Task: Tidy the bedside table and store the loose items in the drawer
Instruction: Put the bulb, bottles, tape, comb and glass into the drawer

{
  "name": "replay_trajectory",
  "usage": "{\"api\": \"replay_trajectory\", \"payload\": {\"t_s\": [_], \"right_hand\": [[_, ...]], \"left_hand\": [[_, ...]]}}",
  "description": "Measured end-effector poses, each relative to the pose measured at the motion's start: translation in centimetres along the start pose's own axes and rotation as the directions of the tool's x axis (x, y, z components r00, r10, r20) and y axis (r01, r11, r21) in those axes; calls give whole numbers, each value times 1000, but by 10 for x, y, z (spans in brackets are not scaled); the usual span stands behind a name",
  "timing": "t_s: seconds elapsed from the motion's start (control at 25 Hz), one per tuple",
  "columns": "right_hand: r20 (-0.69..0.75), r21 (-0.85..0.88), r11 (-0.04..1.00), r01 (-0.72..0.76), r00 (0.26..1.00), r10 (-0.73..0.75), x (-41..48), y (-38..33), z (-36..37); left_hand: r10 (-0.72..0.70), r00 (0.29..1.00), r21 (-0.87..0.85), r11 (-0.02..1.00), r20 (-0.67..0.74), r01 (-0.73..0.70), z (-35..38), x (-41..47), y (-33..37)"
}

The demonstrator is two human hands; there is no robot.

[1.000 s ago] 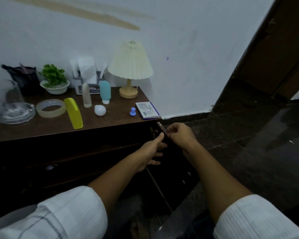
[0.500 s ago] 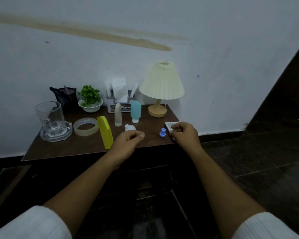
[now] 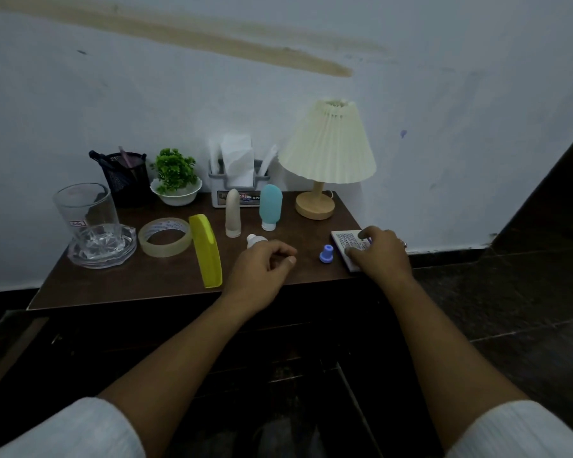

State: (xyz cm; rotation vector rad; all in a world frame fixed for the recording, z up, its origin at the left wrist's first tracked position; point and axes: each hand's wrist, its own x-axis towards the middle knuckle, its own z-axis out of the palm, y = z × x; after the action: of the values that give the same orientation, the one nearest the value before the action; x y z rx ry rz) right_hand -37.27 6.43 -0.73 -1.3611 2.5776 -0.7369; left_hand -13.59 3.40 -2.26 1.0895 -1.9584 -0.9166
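Head view: right fingers [image 3: 356,252] curl onto booklet [image 3: 345,239] (table [image 3: 139,287] edge); left fingers [image 3: 286,252] loosely curled, empty.

A cream pleated lamp [image 3: 328,143] stands back right. A green plant [image 3: 174,170] sits beside a black pen cup [image 3: 126,180]

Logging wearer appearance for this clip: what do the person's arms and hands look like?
White ribbed left sleeve and right sleeve, pushed up over bare forearms. Left hand is bare; right hand seems to wear a ring.
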Motion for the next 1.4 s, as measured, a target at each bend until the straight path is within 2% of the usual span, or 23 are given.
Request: {"api": "replay_trajectory", "payload": {"t_s": [0.2, 0.36, 0.52, 0.64, 0.76, 0.88, 0.96, 1.08, 1.2, 1.4], "right_hand": [[148, -166, 985, 45, 989, -21, -6, 8, 2], [123, -259, 963, 73, 992, -42, -13, 8, 0], [87, -269, 961, 70, 995, -49, -21, 7, -1], [75, -275, 958, 77, 995, -58, -27, 5, -1], [129, -230, 967, 111, 988, -83, -39, 5, -9], [241, -162, 976, 147, 965, -105, -56, 10, -26], [353, -54, 992, 111, 932, -85, -72, 16, -40], [475, 33, 998, 58, 877, -67, -94, 27, -54], [560, -1, 997, 76, 826, -63, -106, 32, -50], [540, -41, 997, 68, 841, -36, -104, 36, -5]], "left_hand": [[70, 997, 102, 992, 16, -71, 33, 16, 12], [82, 995, 297, 950, 63, -98, 57, 36, 11], [93, 995, 370, 923, 37, -100, 77, 51, 7], [69, 998, 364, 929, 6, -67, 81, 55, 8], [26, 999, 282, 959, 20, -31, 74, 43, 14], [27, 999, 160, 987, 47, -34, 61, 17, 17], [30, 995, 129, 991, 93, -42, 51, -5, 16], [9, 982, 173, 984, 189, -43, 41, -33, 7], [-37, 969, 192, 981, 244, -11, 43, -48, -3], [-141, 959, 212, 973, 247, 88, 61, -51, -26]]}}
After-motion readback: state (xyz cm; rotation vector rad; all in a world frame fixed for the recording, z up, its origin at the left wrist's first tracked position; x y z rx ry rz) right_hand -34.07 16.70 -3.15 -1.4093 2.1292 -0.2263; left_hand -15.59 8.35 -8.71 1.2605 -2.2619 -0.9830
